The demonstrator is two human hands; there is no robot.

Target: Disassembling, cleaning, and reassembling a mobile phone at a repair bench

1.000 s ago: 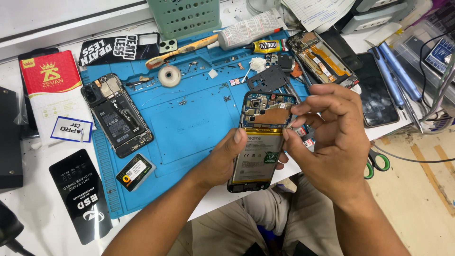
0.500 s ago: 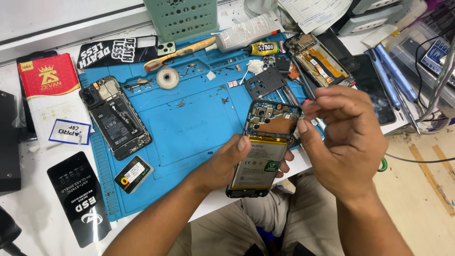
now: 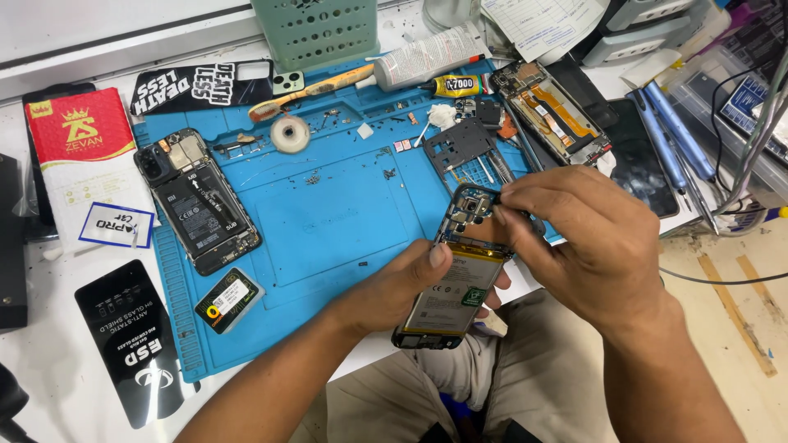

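Note:
My left hand (image 3: 410,283) grips an opened phone (image 3: 455,283) from below, its back cover off and its battery showing, held over the near edge of the blue work mat (image 3: 328,221). My right hand (image 3: 587,238) hovers over the phone's top end. Its fingertips pinch a small dark part at the camera area. Whether that part is loose or fixed, I cannot tell.
A second opened phone (image 3: 197,201) lies at the mat's left, a small battery (image 3: 228,299) below it. A tape roll (image 3: 290,134), a black frame plate (image 3: 460,143), a third stripped phone (image 3: 550,111), glue tube (image 3: 455,84), green basket (image 3: 316,29) and blue tools (image 3: 661,135) sit behind.
Both hands have shifted the phone slightly toward the mat's edge, and my right fingers have moved from the phone's right side up to its camera end.

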